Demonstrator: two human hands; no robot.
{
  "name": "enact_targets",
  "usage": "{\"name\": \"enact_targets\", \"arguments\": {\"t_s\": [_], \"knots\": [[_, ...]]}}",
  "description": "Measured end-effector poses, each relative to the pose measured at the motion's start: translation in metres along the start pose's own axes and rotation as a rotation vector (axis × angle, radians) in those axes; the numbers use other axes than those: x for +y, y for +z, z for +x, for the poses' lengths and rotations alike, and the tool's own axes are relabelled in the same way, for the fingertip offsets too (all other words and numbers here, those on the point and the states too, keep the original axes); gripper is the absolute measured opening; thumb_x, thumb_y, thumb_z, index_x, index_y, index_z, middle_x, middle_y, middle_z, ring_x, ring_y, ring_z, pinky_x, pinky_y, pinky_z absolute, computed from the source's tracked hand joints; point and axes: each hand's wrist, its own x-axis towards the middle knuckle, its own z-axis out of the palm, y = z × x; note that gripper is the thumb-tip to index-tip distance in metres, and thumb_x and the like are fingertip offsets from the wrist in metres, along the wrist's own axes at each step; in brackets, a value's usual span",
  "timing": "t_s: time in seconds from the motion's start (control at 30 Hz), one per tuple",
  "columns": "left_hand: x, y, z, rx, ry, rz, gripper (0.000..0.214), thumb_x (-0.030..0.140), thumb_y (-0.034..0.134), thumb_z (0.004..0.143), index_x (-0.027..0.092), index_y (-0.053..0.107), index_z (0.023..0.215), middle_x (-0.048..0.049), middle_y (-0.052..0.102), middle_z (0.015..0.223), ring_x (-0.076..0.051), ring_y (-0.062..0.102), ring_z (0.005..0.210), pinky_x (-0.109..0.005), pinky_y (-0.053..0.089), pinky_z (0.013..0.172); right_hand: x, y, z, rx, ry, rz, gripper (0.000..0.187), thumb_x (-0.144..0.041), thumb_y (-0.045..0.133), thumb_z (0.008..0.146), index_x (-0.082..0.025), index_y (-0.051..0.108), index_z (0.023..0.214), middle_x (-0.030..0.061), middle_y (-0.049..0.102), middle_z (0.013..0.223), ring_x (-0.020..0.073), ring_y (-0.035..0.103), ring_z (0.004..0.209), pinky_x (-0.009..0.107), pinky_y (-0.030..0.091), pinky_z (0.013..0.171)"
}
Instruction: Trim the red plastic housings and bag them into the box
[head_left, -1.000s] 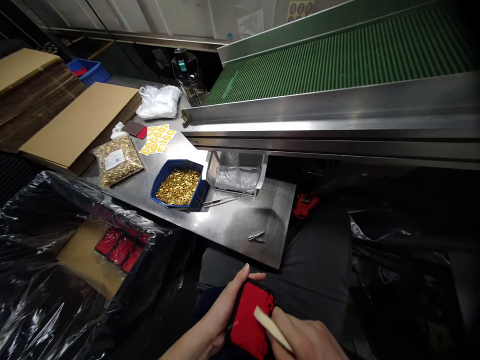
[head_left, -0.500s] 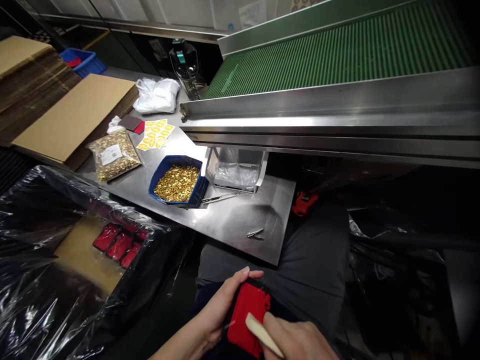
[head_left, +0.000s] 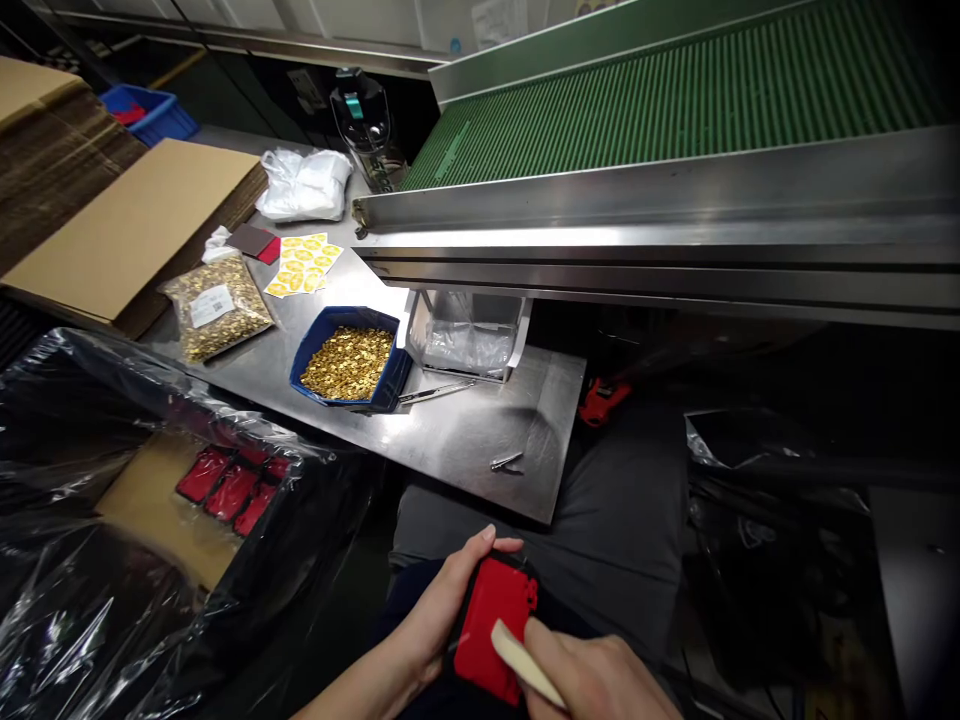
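The left hand [head_left: 439, 612] grips the red case [head_left: 491, 622] by its edge, low over the lap. The stick [head_left: 523, 670], pinched in the right hand [head_left: 604, 682], lies slanted on the case's face. Pushed hard, I judge it could skid onto the left fingers or twist the case loose.

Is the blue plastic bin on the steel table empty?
No, the blue plastic bin is filled with a heap of small gold-coloured metal pieces.
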Motion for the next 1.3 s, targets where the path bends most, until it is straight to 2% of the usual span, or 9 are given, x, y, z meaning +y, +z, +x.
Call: {"name": "enact_targets", "arguments": {"t_s": [0.1, 0.27, 0.37, 0.67, 0.8, 0.9, 1.03, 1.17, 1.3], "knots": [[0.000, -0.001, 0.000, 0.012, -0.020, -0.021, 0.061, 0.066, 0.058, 0.089, 0.015, 0.069, 0.120, -0.0118, 0.073, 0.097, -0.023, 0.067, 0.082, -0.033, 0.052, 0.079, 0.002, -0.002, 0.001, 0.052, 0.018, 0.043, 0.016, -0.012, 0.050, 0.090, -0.026, 0.053, 0.096, -0.0027, 0.072, 0.082, 0.0142, 0.070, 0.065, 0.022, 0.031, 0.053], [-0.001, -0.005, 0.000, -0.016, -0.005, -0.029, 0.058, 0.063, 0.058, 0.090, 0.015, 0.068, 0.122, -0.0128, 0.073, 0.096, -0.025, 0.068, 0.089, -0.033, 0.052, 0.082, -0.001, -0.003, 0.003, -0.012, -0.002, 0.005, 0.017, -0.009, 0.055, 0.083, -0.025, 0.051, 0.088, -0.0049, 0.070, 0.073, 0.0132, 0.066, 0.055, 0.024, 0.024, 0.048], [-0.002, -0.008, 0.000, -0.044, -0.036, -0.093, 0.058, 0.061, 0.058, 0.091, 0.014, 0.068, 0.123, -0.0136, 0.074, 0.096, -0.025, 0.069, 0.088, -0.034, 0.053, 0.082, -0.003, -0.005, 0.002, 0.033, 0.022, 0.028, 0.014, -0.012, 0.050, 0.088, -0.025, 0.051, 0.091, -0.0030, 0.071, 0.079, 0.0140, 0.069, 0.063, 0.023, 0.027, 0.050], [-0.003, -0.011, 0.001, -0.084, -0.067, -0.148, 0.060, 0.059, 0.060, 0.091, 0.014, 0.063, 0.131, -0.0149, 0.074, 0.097, -0.030, 0.072, 0.090, -0.040, 0.054, 0.086, -0.004, 0.000, -0.001, -0.036, 0.077, -0.005, 0.012, -0.013, 0.050, 0.090, -0.025, 0.052, 0.092, -0.0040, 0.071, 0.075, 0.0136, 0.068, 0.057, 0.025, 0.025, 0.048], [-0.003, -0.012, 0.002, -0.110, -0.082, -0.149, 0.062, 0.059, 0.060, 0.091, 0.014, 0.061, 0.133, -0.0155, 0.075, 0.096, -0.031, 0.073, 0.087, -0.041, 0.055, 0.085, -0.003, 0.001, -0.001, -0.046, 0.011, -0.084, 0.019, -0.010, 0.055, 0.082, -0.026, 0.051, 0.091, -0.0049, 0.071, 0.075, 0.0153, 0.069, 0.059, 0.026, 0.023, 0.048], [-0.004, -0.012, 0.002, -0.084, -0.095, -0.168, 0.060, 0.058, 0.061, 0.091, 0.013, 0.062, 0.131, -0.0158, 0.075, 0.099, -0.029, 0.072, 0.091, -0.038, 0.055, 0.086, -0.005, -0.004, 0.002, 0.011, -0.008, -0.043, 0.019, -0.010, 0.052, 0.086, -0.026, 0.051, 0.096, -0.0040, 0.073, 0.082, 0.0159, 0.072, 0.068, 0.024, 0.029, 0.053], [-0.004, -0.008, 0.001, -0.075, -0.079, -0.164, 0.061, 0.058, 0.061, 0.090, 0.012, 0.063, 0.130, -0.0153, 0.075, 0.095, -0.028, 0.072, 0.085, -0.036, 0.055, 0.082, -0.005, -0.008, 0.004, -0.056, 0.013, -0.032, 0.020, -0.009, 0.055, 0.083, -0.026, 0.052, 0.094, -0.0050, 0.072, 0.077, 0.0153, 0.071, 0.062, 0.024, 0.027, 0.049], [-0.003, -0.007, 0.001, -0.055, -0.078, -0.154, 0.059, 0.057, 0.062, 0.090, 0.012, 0.065, 0.127, -0.0148, 0.075, 0.096, -0.026, 0.071, 0.084, -0.033, 0.055, 0.079, -0.002, -0.009, 0.004, 0.023, 0.003, 0.020, 0.013, -0.014, 0.051, 0.091, -0.026, 0.051, 0.095, -0.0037, 0.073, 0.082, 0.0146, 0.070, 0.066, 0.023, 0.031, 0.054], [-0.004, -0.008, 0.000, -0.043, -0.048, -0.100, 0.059, 0.060, 0.061, 0.090, 0.014, 0.065, 0.127, -0.0129, 0.075, 0.094, -0.027, 0.071, 0.087, -0.035, 0.054, 0.083, -0.003, -0.008, 0.005, -0.054, 0.027, 0.020, 0.014, -0.012, 0.052, 0.087, -0.025, 0.050, 0.090, -0.0050, 0.071, 0.072, 0.0134, 0.067, 0.055, 0.024, 0.025, 0.048]]}}
